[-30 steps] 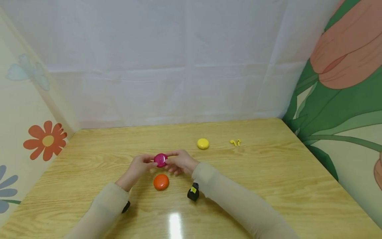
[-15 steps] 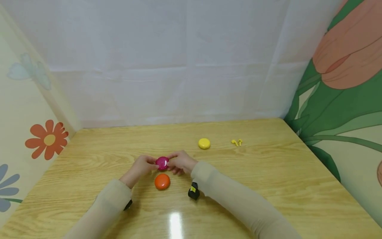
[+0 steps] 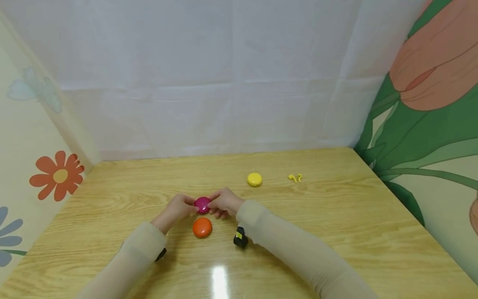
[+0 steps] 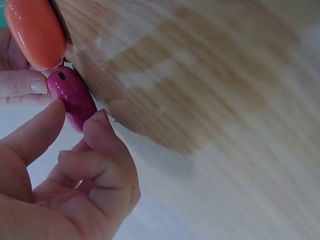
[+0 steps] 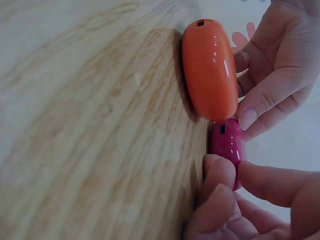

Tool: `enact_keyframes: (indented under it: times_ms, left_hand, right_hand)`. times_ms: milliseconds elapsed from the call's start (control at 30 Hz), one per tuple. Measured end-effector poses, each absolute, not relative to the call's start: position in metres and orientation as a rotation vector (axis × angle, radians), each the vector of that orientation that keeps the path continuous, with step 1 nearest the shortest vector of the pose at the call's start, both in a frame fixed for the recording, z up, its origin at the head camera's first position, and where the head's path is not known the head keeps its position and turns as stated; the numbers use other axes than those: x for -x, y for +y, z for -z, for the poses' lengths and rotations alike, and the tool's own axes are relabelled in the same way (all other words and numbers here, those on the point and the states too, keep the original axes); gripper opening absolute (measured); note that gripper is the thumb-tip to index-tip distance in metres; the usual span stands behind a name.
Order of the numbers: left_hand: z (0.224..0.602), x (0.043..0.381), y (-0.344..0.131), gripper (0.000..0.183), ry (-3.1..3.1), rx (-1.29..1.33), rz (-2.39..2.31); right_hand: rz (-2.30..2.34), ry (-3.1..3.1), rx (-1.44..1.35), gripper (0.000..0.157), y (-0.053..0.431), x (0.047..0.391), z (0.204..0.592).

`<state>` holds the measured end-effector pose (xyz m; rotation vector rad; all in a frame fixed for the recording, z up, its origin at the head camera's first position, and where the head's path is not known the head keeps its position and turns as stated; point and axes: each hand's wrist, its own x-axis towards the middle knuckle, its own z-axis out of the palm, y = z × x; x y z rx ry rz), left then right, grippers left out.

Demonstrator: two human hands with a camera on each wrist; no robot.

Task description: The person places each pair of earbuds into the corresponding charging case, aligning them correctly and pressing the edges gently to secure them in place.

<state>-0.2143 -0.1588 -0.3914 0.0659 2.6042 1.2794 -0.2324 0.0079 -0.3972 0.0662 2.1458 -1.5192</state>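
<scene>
A round, glossy magenta earbud case [image 3: 202, 205] lies at the table surface between my two hands, its dark charging port [image 4: 62, 75] facing my side. My left hand [image 3: 180, 207] pinches its left edge between thumb and fingers. On the opposite edge, the thumb and index finger of my right hand [image 3: 226, 202] grip it too, with the other fingers curled below. Just in front of it, nearer to me, sits a round orange earbud case [image 3: 202, 228], also with a small port [image 5: 200, 23]. Neither hand holds the orange case.
Farther back on the wooden table [image 3: 336, 232] are a yellow earbud case [image 3: 254, 180] and, to its right, a pair of yellow earbuds [image 3: 295, 178]. A white cloth [image 3: 186, 83] hangs behind the table. Painted panels flank both sides.
Both hands have lowered the magenta case slightly toward the table and nearer the orange case. Over the last half second they have barely moved. The orange and yellow cases stay put.
</scene>
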Motion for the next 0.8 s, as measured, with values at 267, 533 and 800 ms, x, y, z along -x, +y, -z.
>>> enact_keyframes:
  times_ms: [267,533,800]
  left_hand:
    - [0.3894,0.2140,-0.1616,0.030,2.561,-0.013,-1.267]
    - [0.3894,0.2124,-0.1631,0.033,2.520,0.025,-1.296]
    - [0.3881,0.2122,-0.1615,0.032,2.515,0.041,-1.312]
  right_hand:
    - [1.516,2.122,-0.064,0.023,0.0079,0.2318,0.3956]
    - [1.568,2.102,-0.088,0.026,0.0111,0.2288,0.3959]
    - [1.583,2.119,-0.093,0.026,0.0115,0.2256,0.3961]
